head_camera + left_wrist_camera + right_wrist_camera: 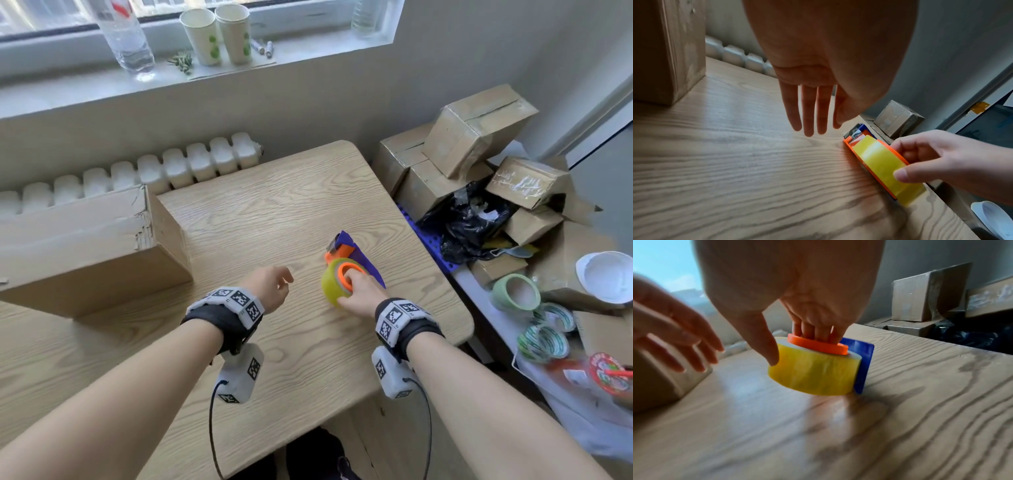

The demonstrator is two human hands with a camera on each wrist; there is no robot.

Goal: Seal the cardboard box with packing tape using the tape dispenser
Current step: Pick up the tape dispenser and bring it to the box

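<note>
The tape dispenser [339,270], an orange and blue frame with a yellow tape roll [813,374], lies on the wooden table [274,205] right of centre. My right hand [359,291] grips it: the fingers [813,332] are pushed into the orange core ring and the thumb presses the roll's side. My left hand [270,287] hovers just left of it with relaxed fingers [807,110], holding nothing. The large cardboard box [78,246] stands on the table at the far left, apart from both hands.
A pile of taped cardboard boxes [472,150] and a black bag [469,222] sit beyond the table's right edge, with several tape rolls [541,329] and a white lid [606,281]. A radiator [137,171] runs behind the table; cups and a bottle stand on the windowsill.
</note>
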